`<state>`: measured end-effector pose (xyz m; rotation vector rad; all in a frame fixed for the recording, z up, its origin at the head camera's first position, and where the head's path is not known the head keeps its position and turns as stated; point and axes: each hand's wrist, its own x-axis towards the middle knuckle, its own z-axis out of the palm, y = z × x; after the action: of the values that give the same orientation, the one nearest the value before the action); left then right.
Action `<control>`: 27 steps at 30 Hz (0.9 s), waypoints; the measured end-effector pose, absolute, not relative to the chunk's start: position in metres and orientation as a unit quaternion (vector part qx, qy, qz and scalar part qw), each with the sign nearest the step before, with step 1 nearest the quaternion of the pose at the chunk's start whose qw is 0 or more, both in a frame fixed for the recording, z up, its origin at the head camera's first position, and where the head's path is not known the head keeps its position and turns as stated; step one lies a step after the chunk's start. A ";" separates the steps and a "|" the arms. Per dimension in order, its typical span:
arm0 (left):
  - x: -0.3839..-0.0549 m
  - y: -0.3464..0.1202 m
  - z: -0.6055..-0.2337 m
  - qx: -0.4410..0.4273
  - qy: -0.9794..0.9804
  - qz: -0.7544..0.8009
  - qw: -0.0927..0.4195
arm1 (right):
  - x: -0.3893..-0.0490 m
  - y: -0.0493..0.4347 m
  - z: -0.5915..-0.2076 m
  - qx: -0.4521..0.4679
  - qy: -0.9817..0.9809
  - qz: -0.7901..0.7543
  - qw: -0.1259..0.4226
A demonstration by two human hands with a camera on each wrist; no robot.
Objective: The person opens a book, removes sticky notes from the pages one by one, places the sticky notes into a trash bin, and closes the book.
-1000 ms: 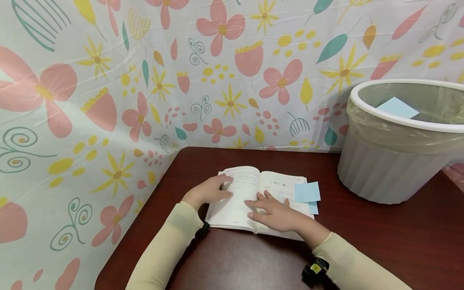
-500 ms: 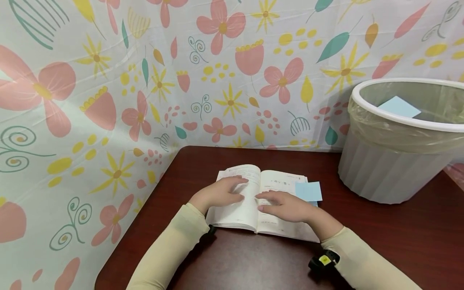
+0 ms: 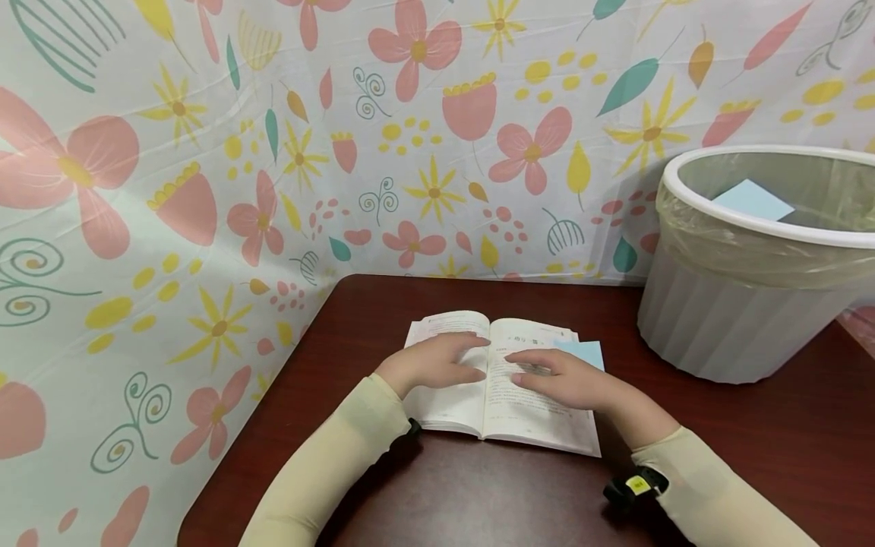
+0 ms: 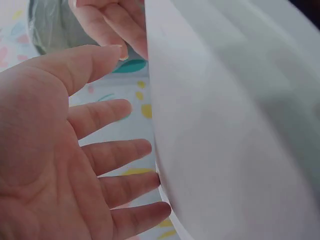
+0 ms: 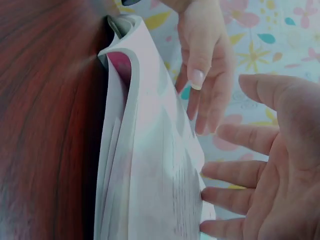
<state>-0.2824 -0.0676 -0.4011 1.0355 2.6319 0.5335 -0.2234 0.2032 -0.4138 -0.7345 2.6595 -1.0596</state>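
An open book (image 3: 447, 406) with printed pages lies on the dark red table. Over its left page is my left hand (image 3: 437, 361), fingers extended toward the spine; in the left wrist view the left hand (image 4: 60, 150) has its lower fingertips at the page surface. My right hand (image 3: 563, 380) is over the right page, palm down with fingers spread. The right wrist view has the lower fingertips of the right hand (image 5: 270, 165) at the paper. A light blue sticky note (image 3: 584, 352) sticks out at the right page's edge, partly hidden behind the right hand.
A grey waste bin (image 3: 724, 319) with a white rim and a clear liner stands at the right on the table (image 3: 478, 494). Inside it shows a blue paper square (image 3: 752, 201). A flower-patterned sheet (image 3: 424, 137) hangs behind and to the left.
Both hands have shifted to the right across the book. The left hand has come close to the spine, and the right hand now covers part of the blue note.
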 end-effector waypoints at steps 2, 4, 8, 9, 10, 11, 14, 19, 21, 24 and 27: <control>-0.284 -0.061 -0.399 0.357 0.909 0.164 0.142 | -0.221 0.207 -0.413 -0.254 0.892 -0.363 0.091; -0.286 -0.055 -0.397 0.355 0.910 0.149 0.154 | -0.220 0.211 -0.413 -0.261 0.887 -0.371 0.088; -0.292 -0.041 -0.395 0.358 0.912 0.109 0.169 | -0.219 0.220 -0.416 -0.264 0.876 -0.394 0.083; -0.293 -0.037 -0.395 0.361 0.912 0.097 0.170 | -0.220 0.223 -0.417 -0.260 0.874 -0.402 0.083; -0.295 -0.034 -0.394 0.363 0.912 0.086 0.171 | -0.222 0.226 -0.417 -0.260 0.870 -0.411 0.084; -0.296 -0.030 -0.394 0.365 0.912 0.077 0.173 | -0.223 0.229 -0.418 -0.255 0.866 -0.422 0.086; -0.300 -0.017 -0.393 0.372 0.909 0.057 0.180 | -0.229 0.239 -0.420 -0.241 0.851 -0.457 0.094; -0.304 0.005 -0.392 0.380 0.904 0.041 0.193 | -0.238 0.260 -0.423 -0.202 0.839 -0.494 0.108; -0.305 0.013 -0.392 0.379 0.904 0.034 0.197 | -0.240 0.269 -0.423 -0.182 0.833 -0.508 0.120; -0.306 0.025 -0.392 0.377 0.905 0.021 0.198 | -0.243 0.280 -0.421 -0.156 0.823 -0.529 0.134; -0.307 0.035 -0.392 0.375 0.906 0.015 0.197 | -0.244 0.292 -0.416 -0.136 0.824 -0.534 0.133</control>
<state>-0.3070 0.0353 -0.3923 1.0504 2.5353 0.0416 -0.2442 0.2916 -0.4165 -0.3942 2.3889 -1.5500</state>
